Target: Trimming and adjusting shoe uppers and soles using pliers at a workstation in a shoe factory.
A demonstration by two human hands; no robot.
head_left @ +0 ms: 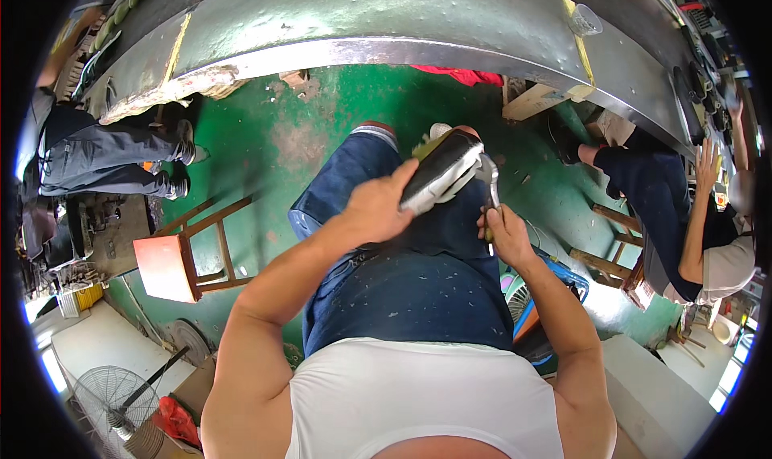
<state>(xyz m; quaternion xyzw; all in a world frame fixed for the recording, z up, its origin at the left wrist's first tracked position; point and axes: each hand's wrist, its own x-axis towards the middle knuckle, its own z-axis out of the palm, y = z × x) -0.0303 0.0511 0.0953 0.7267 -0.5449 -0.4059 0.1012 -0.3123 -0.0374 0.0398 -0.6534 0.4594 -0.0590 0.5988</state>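
Observation:
A black shoe upper (440,170) with a crumpled white lining edge lies across my thighs, sole side partly turned up. A bit of yellow-green shows at its far end, perhaps the last inside it. My left hand (378,205) is closed round the near left end of the shoe, its fingers partly hidden. In my right hand (509,232) are metal lasting pincers (492,182), gripped by the handles. Their curved head rests at the white edge on the shoe's right side; whether the jaws bite the lining cannot be made out.
A long metal-topped bench (322,29) runs across ahead, a clear cup (585,21) on it. Stools stand left (169,268) and right (615,242). Co-workers' legs (112,157) are at left; another person (667,210) sits at right. Behind left is a fan (112,403).

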